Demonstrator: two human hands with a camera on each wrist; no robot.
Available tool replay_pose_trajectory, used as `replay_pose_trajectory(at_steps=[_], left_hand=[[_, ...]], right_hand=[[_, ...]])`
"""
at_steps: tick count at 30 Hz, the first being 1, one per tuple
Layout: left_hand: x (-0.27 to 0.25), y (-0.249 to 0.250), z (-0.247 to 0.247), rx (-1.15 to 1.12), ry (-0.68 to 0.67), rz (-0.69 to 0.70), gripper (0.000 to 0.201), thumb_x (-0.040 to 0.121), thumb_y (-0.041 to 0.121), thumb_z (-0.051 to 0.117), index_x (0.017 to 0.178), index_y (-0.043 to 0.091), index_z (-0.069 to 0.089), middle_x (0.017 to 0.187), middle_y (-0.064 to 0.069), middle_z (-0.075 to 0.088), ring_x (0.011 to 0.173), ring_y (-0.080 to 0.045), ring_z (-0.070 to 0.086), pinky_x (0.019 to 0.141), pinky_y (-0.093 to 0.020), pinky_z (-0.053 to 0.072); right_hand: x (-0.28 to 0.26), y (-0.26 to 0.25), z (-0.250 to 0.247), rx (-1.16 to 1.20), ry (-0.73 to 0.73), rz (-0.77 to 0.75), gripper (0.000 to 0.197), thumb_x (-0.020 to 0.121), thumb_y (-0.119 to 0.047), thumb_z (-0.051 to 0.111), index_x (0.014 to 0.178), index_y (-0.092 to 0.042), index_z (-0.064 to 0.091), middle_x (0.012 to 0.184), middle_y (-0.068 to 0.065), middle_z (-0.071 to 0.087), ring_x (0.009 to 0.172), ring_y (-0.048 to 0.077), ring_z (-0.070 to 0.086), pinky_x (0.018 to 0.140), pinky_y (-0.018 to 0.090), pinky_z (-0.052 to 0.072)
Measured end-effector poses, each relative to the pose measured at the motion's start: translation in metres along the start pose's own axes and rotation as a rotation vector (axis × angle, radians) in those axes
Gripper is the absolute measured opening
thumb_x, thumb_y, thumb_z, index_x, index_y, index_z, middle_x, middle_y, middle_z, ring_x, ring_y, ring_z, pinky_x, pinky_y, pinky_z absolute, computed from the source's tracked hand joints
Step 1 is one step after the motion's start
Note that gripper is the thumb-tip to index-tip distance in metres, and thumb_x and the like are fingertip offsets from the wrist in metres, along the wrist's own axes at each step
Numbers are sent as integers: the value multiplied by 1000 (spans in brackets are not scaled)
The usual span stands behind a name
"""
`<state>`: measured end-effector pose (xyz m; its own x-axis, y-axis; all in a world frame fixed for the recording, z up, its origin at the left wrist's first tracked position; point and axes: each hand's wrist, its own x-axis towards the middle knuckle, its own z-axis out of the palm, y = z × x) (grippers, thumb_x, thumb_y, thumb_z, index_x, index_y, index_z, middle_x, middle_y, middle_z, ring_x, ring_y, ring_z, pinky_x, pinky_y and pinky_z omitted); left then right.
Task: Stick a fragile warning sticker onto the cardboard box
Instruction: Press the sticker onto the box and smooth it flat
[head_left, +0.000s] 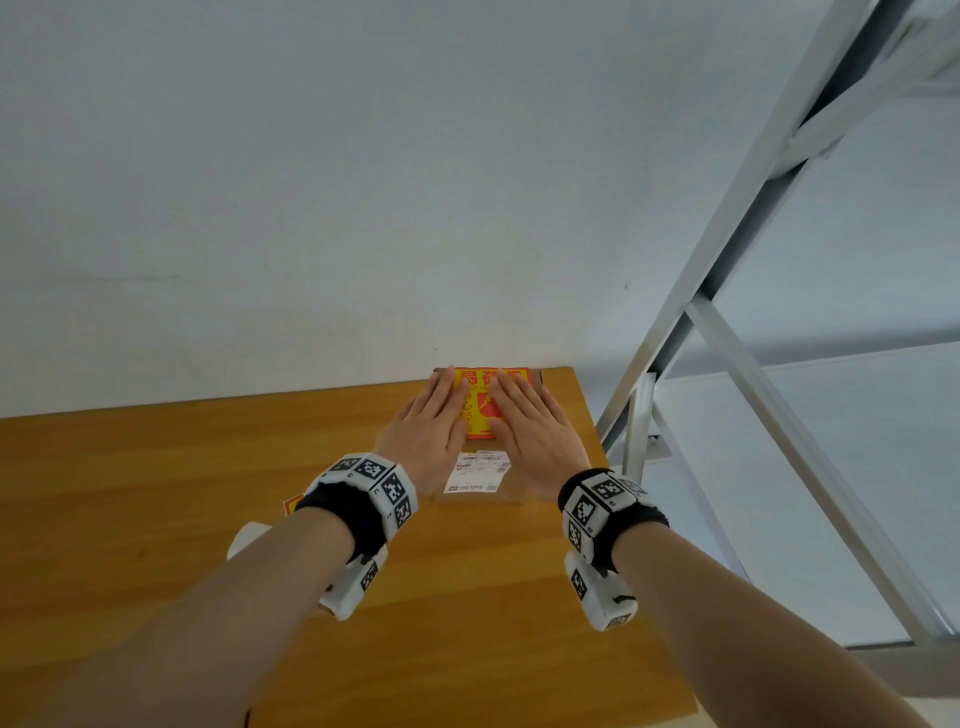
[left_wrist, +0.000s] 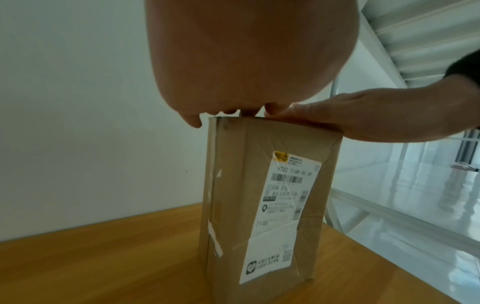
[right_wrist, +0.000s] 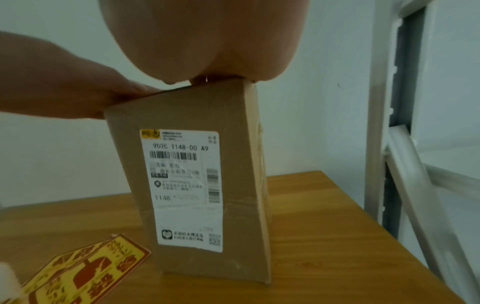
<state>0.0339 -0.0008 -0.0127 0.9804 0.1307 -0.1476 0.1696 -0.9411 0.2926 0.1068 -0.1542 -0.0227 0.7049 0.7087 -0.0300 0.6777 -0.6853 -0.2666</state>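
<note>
A tall cardboard box (left_wrist: 233, 185) with a white shipping label (right_wrist: 187, 185) on its near face stands upright at the back right of the wooden table (head_left: 156, 493). A yellow and red fragile sticker (head_left: 480, 410) lies on the box's top face. My left hand (head_left: 434, 421) and right hand (head_left: 530, 421) both press flat on the sticker, side by side with fingers straight. In the left wrist view my left palm (left_wrist: 233, 61) sits over the top edge, with the right hand (left_wrist: 337, 121) flat beside it. The sticker is hidden in both wrist views.
Another yellow and red sticker sheet (right_wrist: 85, 273) lies on the table left of the box, beside a white object (head_left: 247, 538). A white wall stands right behind the box. A metal rack frame (head_left: 727, 260) rises past the table's right edge.
</note>
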Motion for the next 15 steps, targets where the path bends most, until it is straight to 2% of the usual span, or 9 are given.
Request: replay_pose_trajectory(at_steps=[3, 5, 6, 8, 10, 15], left_hand=[[-3, -6, -6, -157, 14, -56, 59, 99, 43, 13, 151, 22, -5, 160, 6, -13, 148, -9, -1, 122, -35, 12], [-6, -12, -4, -282, -11, -113, 62, 97, 49, 10, 151, 22, -5, 161, 5, -9, 148, -10, 3, 121, -33, 12], [-9, -14, -3, -352, -18, -130, 65, 95, 52, 8, 152, 22, -2, 161, 4, -4, 148, -11, 5, 121, -33, 12], [-15, -17, -1, -497, -9, -162, 71, 92, 58, 5, 152, 21, 8, 161, 2, 10, 148, -13, 12, 121, -33, 12], [-23, -15, 2, -610, 1, -212, 68, 94, 55, 8, 151, 21, 17, 159, 2, 21, 146, -14, 20, 118, -31, 13], [-37, -4, 14, -841, -2, -345, 68, 93, 58, 14, 150, 22, 21, 157, 5, 24, 145, -15, 23, 117, -33, 15]], right_hand=[[-7, 7, -7, 185, 35, 66, 62, 96, -50, 11, 150, -22, 0, 161, -5, 1, 147, 8, -2, 120, 31, 2], [-14, 12, -9, 297, 99, 118, 59, 98, -45, 22, 150, -21, 8, 159, -1, 15, 147, 14, 15, 120, 38, 18], [-18, 14, -9, 335, 141, 146, 58, 98, -44, 25, 149, -20, 13, 157, 1, 25, 143, 18, 26, 116, 40, 28], [-26, 18, -6, 391, 197, 227, 53, 99, -41, 26, 147, -18, 20, 150, 3, 38, 133, 22, 43, 103, 36, 40], [-34, 21, 0, 444, 196, 318, 52, 99, -40, 25, 146, -17, 22, 149, 4, 40, 129, 22, 48, 95, 32, 42], [-47, 24, 22, 586, 108, 411, 59, 96, -51, 21, 144, -16, 26, 146, 5, 45, 128, 20, 49, 96, 32, 42]])
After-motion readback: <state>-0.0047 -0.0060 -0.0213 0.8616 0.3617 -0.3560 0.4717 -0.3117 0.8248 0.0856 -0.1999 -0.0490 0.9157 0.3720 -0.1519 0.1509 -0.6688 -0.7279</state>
